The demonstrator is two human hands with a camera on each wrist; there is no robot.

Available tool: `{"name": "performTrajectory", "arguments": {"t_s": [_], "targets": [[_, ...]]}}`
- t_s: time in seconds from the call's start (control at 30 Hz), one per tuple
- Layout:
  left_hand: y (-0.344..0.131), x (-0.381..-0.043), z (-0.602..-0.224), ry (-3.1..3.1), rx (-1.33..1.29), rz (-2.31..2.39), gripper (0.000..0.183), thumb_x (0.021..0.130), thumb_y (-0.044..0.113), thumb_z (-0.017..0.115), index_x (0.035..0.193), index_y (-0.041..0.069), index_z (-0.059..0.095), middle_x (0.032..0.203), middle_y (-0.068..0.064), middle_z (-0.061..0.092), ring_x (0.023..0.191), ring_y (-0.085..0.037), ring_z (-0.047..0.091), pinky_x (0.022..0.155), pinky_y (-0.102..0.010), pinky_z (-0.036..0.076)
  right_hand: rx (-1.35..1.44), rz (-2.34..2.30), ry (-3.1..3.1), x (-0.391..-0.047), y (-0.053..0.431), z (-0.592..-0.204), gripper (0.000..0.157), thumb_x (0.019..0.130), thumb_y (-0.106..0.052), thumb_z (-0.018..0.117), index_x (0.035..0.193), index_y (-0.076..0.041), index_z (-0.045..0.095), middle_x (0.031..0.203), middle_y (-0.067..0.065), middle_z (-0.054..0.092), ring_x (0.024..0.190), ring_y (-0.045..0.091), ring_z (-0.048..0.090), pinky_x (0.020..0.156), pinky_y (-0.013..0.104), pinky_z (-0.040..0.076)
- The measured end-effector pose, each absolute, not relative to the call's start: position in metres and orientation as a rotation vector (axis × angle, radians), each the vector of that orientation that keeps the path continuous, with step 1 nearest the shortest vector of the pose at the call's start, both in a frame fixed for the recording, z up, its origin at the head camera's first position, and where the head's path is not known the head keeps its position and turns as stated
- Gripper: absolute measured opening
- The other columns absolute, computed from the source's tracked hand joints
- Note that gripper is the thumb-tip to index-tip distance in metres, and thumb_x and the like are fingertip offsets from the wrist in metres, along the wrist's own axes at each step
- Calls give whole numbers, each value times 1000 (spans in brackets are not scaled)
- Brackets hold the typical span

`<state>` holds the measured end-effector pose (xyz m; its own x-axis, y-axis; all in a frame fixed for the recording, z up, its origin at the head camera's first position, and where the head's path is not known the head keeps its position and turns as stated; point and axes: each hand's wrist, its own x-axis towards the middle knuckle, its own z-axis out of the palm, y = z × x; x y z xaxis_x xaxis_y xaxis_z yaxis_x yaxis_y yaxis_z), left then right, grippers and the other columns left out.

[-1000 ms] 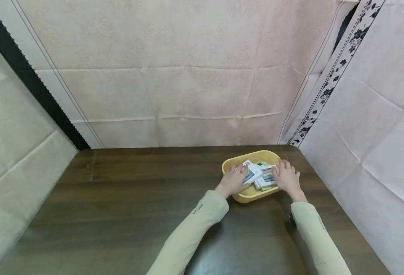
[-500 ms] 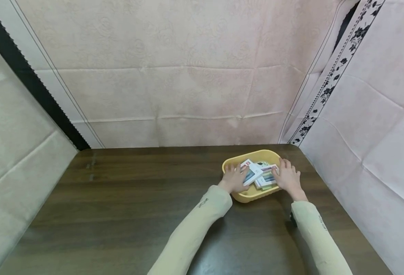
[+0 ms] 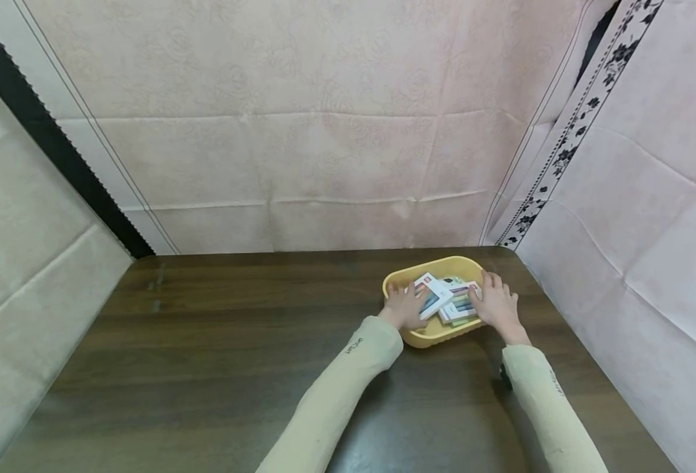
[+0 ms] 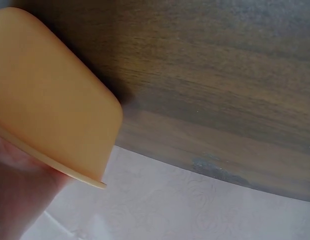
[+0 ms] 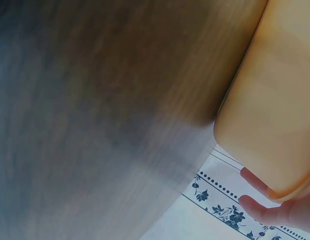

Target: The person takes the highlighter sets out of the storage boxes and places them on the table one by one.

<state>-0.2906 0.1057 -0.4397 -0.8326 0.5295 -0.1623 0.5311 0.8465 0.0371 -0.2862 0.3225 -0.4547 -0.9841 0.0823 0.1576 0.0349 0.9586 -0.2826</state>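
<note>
A yellow plastic basket [image 3: 433,343] stands at the back right of the table. Inside it a white box [image 3: 436,295] with a blue picture lies tilted over a striped white box [image 3: 460,307]. My left hand [image 3: 403,307] reaches over the left rim, fingers spread beside and touching the tilted box; its fingertips' hold is partly hidden. In the left wrist view that hand [image 4: 22,197] is behind the basket's rim. My right hand [image 3: 495,305] grips the right rim, thumb inside and fingers outside. The right wrist view shows fingers [image 5: 260,209] of it by the basket wall [image 5: 275,110].
The brown wooden table [image 3: 223,368] extends widely to the left and front. Pale cloth hangs behind it [image 3: 324,157] and along both sides. Just beyond the basket is the table's back edge, and the right-hand cloth [image 3: 631,249] is close by.
The left forearm and wrist have shifted slightly right and away from me. The tilted white box has turned or shifted slightly. The right hand and the basket stay almost where they were.
</note>
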Motion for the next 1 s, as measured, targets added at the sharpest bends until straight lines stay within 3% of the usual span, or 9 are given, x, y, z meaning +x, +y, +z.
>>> {"name": "performTrajectory", "arguments": {"t_s": [0.37,0.6,0.8,1.0], "targets": [[106,-288,-443,2933,818,-108,73,78,53,57,140,28,28,132,-17,40,118,-32,39,100,-50,30,-86,413,-2946,-286,320,-455,61,92,-32,39,137,7,23,135,33,26,115,53,32,87,68,27],[103,-285,-442,2992,874,-8,68,70,52,67,126,26,38,117,-12,45,104,-27,42,89,-45,38,-67,418,-2941,-288,319,-455,62,92,-31,40,136,7,23,135,33,26,115,53,32,86,68,27],[102,-286,-444,3044,900,47,73,68,52,69,128,26,37,112,-10,42,98,-24,43,79,-36,40,-75,409,-2948,-288,321,-455,62,91,-33,39,136,7,23,135,33,26,115,53,33,86,67,27],[102,-286,-445,3056,874,98,89,67,52,69,140,28,25,120,-12,39,101,-25,45,84,-36,40,-77,404,-2954,-287,322,-454,62,91,-33,39,136,7,24,135,33,26,115,53,32,86,67,27]]}}
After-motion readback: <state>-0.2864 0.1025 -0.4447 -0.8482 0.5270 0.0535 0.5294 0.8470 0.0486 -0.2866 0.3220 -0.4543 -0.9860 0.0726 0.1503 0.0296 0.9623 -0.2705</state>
